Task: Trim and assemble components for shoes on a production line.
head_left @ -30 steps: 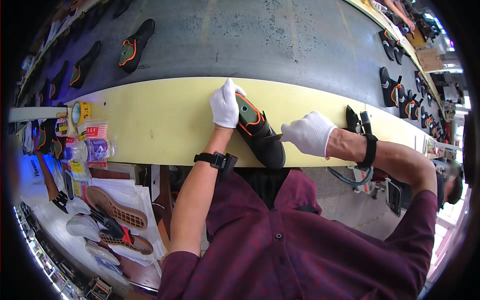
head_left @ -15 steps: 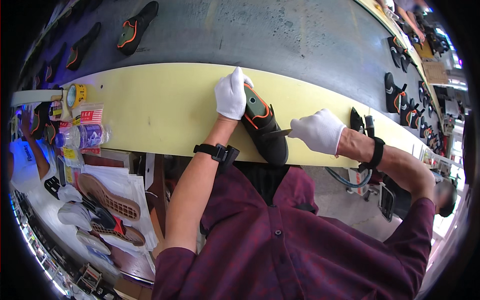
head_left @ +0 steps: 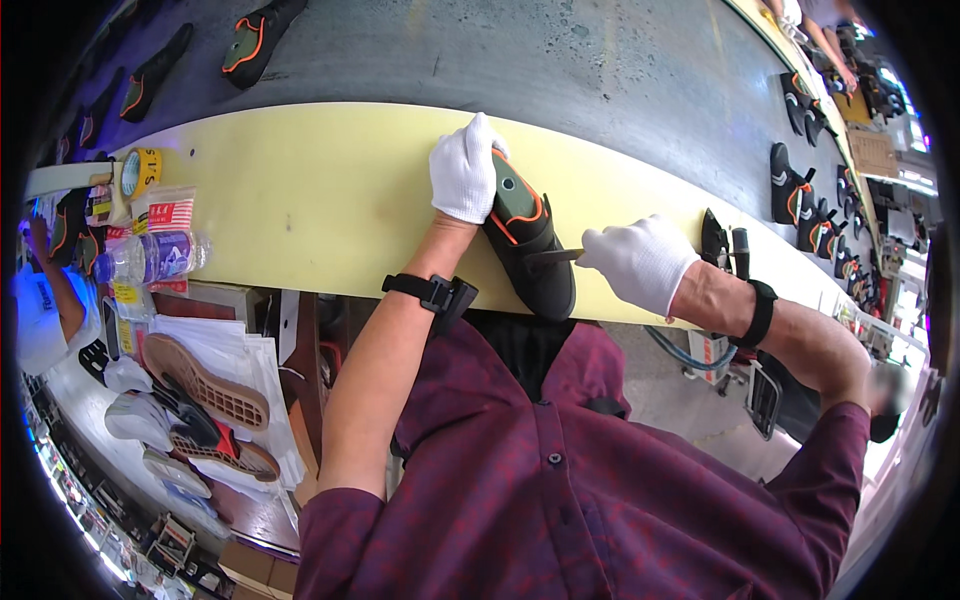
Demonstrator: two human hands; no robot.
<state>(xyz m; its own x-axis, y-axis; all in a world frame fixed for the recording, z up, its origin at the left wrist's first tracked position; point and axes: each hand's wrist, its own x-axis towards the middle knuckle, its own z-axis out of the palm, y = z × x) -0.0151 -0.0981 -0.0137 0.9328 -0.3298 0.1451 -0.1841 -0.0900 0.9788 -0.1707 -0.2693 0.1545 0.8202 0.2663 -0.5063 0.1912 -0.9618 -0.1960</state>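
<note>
A black shoe [head_left: 545, 287] with orange piping and a green inner panel lies at a slant on the pale yellow bench top [head_left: 330, 190], toe toward me. My left hand [head_left: 464, 172], in a white knit glove, is closed around its heel end. In my white-gloved right hand [head_left: 638, 262] is a thin, dark, blade-like flat tool [head_left: 556, 257]. The tool's tip lies against the upper of the shoe, near the middle. My right fingers wrap the tool's other end and hide it.
Left on the bench are yellow tape [head_left: 142, 173] and a plastic bottle [head_left: 158, 257]. Brown shoe soles [head_left: 205, 380] lie on white sheets below. Beyond the bench, a dark grey surface [head_left: 520, 60] bears more shoes [head_left: 250, 45]. A black-handled tool [head_left: 740, 252] stands right.
The view has shifted slightly, so the bench sits higher in the picture. My left hand keeps its grip on the shoe, and the tool still touches the upper.
</note>
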